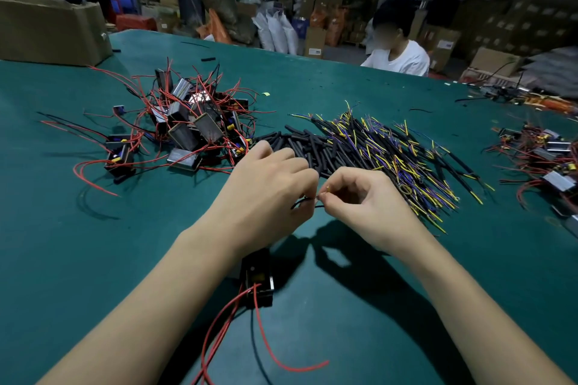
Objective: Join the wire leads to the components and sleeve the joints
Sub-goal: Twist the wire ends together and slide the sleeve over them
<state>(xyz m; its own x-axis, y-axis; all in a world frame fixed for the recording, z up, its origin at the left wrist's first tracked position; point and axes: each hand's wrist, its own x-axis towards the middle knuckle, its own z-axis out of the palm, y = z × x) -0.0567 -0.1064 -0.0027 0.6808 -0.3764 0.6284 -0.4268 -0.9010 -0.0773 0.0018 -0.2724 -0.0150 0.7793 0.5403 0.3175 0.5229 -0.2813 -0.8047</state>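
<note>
Green table cover (93, 244) carries it all. The left hand (269, 187), fingers curled, pinches a thin black wire (300, 202); the right hand (359, 200) pinches its yellow-tipped end (327, 188). Beneath the left wrist lies a black component (258, 278) with red leads (266, 341).

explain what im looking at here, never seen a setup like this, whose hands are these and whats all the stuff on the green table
This is one picture from a camera worn on a worker's head, looking down at their own bare hands. The left hand and right hand meet over a green table, pinching thin wire ends together, apparently joining them. Below the left wrist lies one small black component with red leads. Farther back lie a pile of similar components, loose black sleeve tubes, and a heap of yellow and blue wire leads. Another person sits across the table.
</note>
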